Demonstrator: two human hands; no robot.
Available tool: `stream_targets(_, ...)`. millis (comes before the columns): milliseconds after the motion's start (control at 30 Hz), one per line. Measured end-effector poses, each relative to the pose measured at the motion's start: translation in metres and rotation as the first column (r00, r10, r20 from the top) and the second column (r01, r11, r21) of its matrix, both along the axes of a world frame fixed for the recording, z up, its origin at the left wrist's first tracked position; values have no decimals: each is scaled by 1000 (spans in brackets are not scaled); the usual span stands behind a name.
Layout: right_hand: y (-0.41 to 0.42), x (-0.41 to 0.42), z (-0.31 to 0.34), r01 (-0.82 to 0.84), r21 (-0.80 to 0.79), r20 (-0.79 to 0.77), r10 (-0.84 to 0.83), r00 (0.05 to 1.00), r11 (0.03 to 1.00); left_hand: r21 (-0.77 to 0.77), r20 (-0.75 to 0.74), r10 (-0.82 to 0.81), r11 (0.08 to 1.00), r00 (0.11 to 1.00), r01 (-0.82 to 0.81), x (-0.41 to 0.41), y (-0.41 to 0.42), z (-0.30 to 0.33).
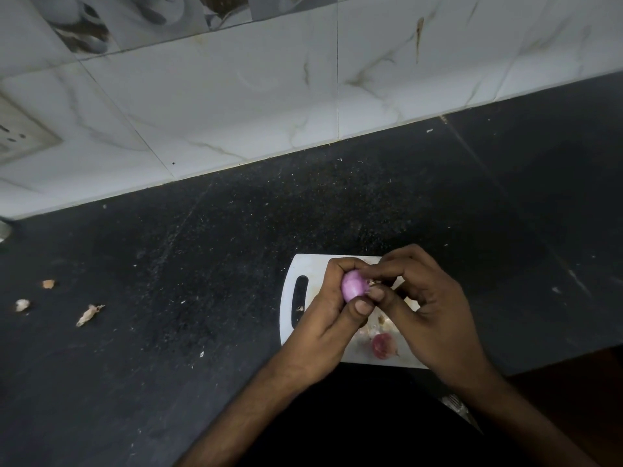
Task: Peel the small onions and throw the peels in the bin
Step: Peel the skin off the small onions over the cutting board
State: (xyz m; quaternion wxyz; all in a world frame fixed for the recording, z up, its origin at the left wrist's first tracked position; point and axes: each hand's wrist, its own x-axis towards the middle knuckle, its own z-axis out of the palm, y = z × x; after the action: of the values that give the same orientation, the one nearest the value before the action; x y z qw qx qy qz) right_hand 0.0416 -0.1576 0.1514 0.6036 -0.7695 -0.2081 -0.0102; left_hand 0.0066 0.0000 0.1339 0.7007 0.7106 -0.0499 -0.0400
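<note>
My left hand (325,326) grips a small, glossy purple onion (353,285) above a white cutting board (305,264). My right hand (428,318) pinches the onion's right end with fingertips and thumb, where a bit of dry skin shows. On the board below my hands lies a reddish peel piece (383,345) among pale scraps. No bin is in view.
The board lies on a dark stone counter (202,264) against a white tiled wall. Three dry peel scraps (88,315) lie on the counter at the left. A wall socket (20,136) is at the far left. The counter's near edge runs by my body.
</note>
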Motion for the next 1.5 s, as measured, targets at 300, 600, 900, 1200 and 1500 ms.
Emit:
stream_targets(300,9,0,3,34,71,-29,-32,999,997,-145,-70,9,989,997,-19,-1,-6,6)
stream_targets(600,15,2,1,-6,154,-94,20,995,988,-398,-210,-37,916,977,-50,3,-8,4)
stream_targets(900,9,3,3,110,410,-353,46,934,905,-628,-229,-148,777,962,-30,4,-4,10)
stream_targets(1200,0,3,2,82,-6,-149,-82,985,997,-388,-260,21,913,965,-124,3,-4,8)
stream_targets(1500,3,5,5,-70,-30,20,71,997,997,-316,-316,23,940,948,-128,0,-7,17)
